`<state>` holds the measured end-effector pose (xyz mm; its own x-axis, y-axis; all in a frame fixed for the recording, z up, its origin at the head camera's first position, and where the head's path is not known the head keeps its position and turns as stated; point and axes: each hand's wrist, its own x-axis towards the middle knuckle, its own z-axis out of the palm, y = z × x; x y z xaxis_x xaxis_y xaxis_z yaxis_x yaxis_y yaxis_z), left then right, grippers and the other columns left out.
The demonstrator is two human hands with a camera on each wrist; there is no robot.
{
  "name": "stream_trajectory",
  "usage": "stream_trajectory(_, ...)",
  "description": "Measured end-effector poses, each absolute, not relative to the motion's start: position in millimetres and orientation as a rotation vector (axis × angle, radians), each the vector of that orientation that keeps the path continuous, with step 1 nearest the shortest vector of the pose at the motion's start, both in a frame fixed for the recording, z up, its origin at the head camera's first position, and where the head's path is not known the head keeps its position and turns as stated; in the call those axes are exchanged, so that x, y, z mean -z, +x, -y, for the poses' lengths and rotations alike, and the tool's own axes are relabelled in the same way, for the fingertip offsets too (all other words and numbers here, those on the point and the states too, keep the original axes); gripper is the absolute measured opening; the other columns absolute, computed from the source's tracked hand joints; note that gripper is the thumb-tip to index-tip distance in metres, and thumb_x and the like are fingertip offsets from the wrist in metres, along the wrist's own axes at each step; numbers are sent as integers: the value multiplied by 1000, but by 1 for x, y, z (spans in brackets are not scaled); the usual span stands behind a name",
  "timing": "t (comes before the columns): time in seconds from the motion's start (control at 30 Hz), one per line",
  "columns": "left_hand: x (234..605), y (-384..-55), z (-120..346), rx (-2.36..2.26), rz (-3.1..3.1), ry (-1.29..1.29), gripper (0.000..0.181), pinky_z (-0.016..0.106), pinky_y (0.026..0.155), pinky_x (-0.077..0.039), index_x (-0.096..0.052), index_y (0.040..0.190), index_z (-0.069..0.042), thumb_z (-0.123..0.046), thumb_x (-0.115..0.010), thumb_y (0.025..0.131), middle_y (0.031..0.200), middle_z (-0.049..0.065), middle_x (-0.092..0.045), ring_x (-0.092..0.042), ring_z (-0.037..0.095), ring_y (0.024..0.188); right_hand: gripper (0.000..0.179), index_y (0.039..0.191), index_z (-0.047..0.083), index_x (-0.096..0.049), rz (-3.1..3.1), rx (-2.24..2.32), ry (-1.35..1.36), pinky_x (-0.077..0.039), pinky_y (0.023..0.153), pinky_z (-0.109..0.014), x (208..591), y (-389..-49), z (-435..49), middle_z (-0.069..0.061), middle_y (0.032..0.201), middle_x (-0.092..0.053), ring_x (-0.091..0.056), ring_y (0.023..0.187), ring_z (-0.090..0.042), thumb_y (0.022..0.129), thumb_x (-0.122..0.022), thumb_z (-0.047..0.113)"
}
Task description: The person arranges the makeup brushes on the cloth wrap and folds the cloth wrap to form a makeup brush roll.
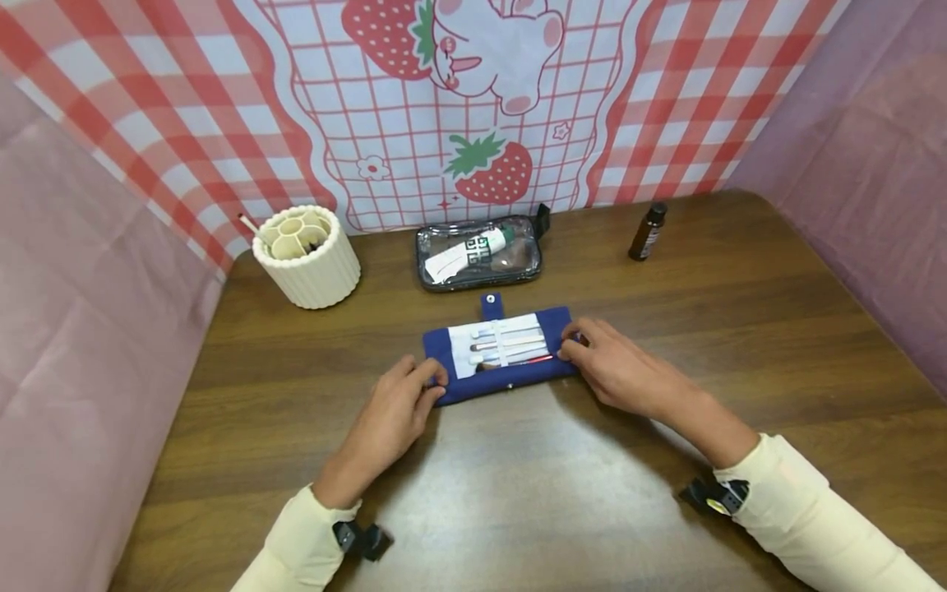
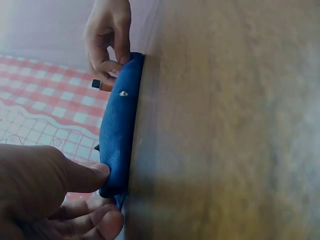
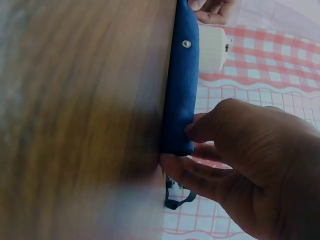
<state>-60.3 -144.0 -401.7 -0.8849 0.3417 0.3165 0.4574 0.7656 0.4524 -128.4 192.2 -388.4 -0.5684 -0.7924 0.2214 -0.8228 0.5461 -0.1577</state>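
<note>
A blue cloth brush roll (image 1: 510,380) lies on the table, its near edge folded or rolled over into a thick band with a metal snap (image 3: 186,44). On its white inner panel, several slim brushes (image 1: 510,344) sit under a white elastic strap. A blue tab (image 1: 491,306) with a snap sticks out from the far edge. My left hand (image 1: 403,395) pinches the left end of the rolled band between thumb and fingers. At the other end, my right hand (image 1: 617,366) grips the band's right corner, thumb on the near face in the right wrist view.
Behind the roll lies a clear zip pouch (image 1: 518,261) with a white tube (image 1: 468,255) inside. A cream ribbed holder (image 1: 314,275) stands at the back left, a small dark bottle (image 1: 648,233) at the back right. A checkered cloth (image 1: 651,107) hangs behind the wooden table (image 1: 777,329).
</note>
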Motion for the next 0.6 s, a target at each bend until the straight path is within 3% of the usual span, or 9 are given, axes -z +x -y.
stream_trajectory(0.23, 393, -58, 142, 551, 2781, -752, 9, 36, 80, -53, -70, 95, -11, -16, -76, 91, 99, 2, -61, -57, 19, 92, 24, 119, 3, -68, 2647, -311, 1443, -50, 95, -47, 386, -125, -193, -17, 129, -51, -48, 118, -31, 96, -64, 8)
stream_trajectory(0.4, 391, -56, 141, 398, 2811, -824, 20, 36, 79, -54, -71, 102, -7, -20, -79, 89, 103, 3, -62, -57, 20, 93, 28, 119, 4, -68, 2659, -316, 1446, -50, 92, -43, 385, -124, -193, -14, 123, -54, -49, 113, -28, 93, -72, 12)
stream_trajectory(0.6, 395, -57, 141, 267, 2763, -909, 24, 36, 76, -54, -72, 106, -1, -15, -79, 88, 102, 9, -62, -57, 23, 89, 24, 116, 3, -69, 2619, -349, 1422, -55, 80, -38, 388, -125, -193, -11, 109, -59, -57, 98, -23, 93, -70, 6)
